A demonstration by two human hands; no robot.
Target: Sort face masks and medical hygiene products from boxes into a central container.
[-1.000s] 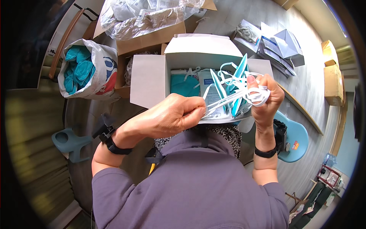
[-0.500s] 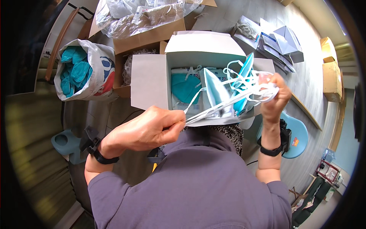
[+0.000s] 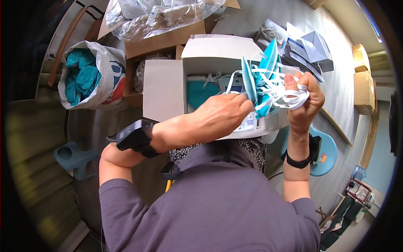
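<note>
My right hand (image 3: 305, 101) is closed round a bunch of white elastic straps (image 3: 289, 98). From these straps hang several teal face masks (image 3: 270, 59), held above the right side of an open white box (image 3: 163, 90). My left hand (image 3: 222, 114) reaches across the box front, its fingers curled against the lower edge of the nearest mask (image 3: 248, 80). What the left fingertips pinch is hidden behind the hand. Inside the box lie another teal mask (image 3: 201, 93) and white printed packets (image 3: 250, 122).
A white bag (image 3: 110, 63) full of teal masks stands at the left. Behind the box is a brown carton (image 3: 163, 44) with clear plastic wrap (image 3: 168, 25). Flattened grey boxes (image 3: 296, 52) lie far right; a blue stool (image 3: 323, 153) stands by my right arm.
My left hand, which was pulling straps out taut to the left, has moved right to the masks. The straps have slackened, and the masks hang higher and closer together. My right hand keeps its grip.
</note>
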